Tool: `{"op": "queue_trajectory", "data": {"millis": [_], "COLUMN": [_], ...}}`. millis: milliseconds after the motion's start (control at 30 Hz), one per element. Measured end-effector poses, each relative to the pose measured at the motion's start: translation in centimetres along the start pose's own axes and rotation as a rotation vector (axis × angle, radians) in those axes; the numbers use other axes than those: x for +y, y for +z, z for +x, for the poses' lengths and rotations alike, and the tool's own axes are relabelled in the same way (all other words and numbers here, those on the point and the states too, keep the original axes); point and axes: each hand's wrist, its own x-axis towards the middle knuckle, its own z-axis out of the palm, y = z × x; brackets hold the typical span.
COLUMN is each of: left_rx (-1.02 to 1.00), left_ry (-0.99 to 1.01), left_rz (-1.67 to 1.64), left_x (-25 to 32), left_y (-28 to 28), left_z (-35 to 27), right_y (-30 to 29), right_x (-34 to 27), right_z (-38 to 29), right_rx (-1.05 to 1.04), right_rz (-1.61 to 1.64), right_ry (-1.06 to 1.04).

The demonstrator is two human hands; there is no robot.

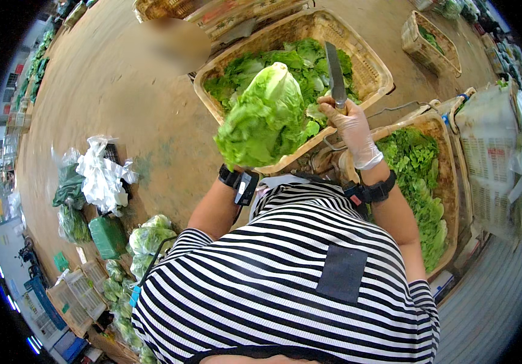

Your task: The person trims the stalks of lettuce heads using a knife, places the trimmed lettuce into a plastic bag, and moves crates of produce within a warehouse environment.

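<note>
A large head of leafy lettuce is held up at the centre, its pale cut base towards the far side. Beneath its near leaves my left hand supports it; the fingers are hidden. My right hand, in a clear thin glove, grips the handle of a knife, whose broad blade points away from me. Both hands are over the near side of a worn plastic crate, which holds loose lettuce leaves. The blade is to the right of the lettuce and apart from it.
Another crate with leafy greens stands close on my right, beside a plastic-wrapped crate. A smaller crate is at the far right. On the left floor lie white plastic bags, a green jerrycan and bagged lettuce.
</note>
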Motion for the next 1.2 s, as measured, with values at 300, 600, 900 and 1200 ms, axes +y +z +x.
{"op": "queue_trajectory", "data": {"millis": [300,600,900,1200], "left_rx": [-0.188,-0.416,-0.375,-0.256], "left_ry": [-0.526,-0.35,-0.676,-0.617], "left_rz": [-0.16,-0.047,-0.189,-0.277], "left_x": [1.7,2.6,3.8,4.4], "left_y": [4.0,6.8,4.0,3.1], "left_z": [-0.2,1.7,-0.2,-2.0], "right_y": [-0.2,-1.5,-4.4,-5.7], "right_x": [-1.2,-1.5,-8.1,-5.6], "right_z": [-2.2,-2.8,-2.0,4.1], "right_rx": [0.115,0.076,-0.193,0.107], "right_rz": [0.25,-0.084,-0.339,-0.376], "right_ry": [0.013,-0.03,0.342,-0.057]}}
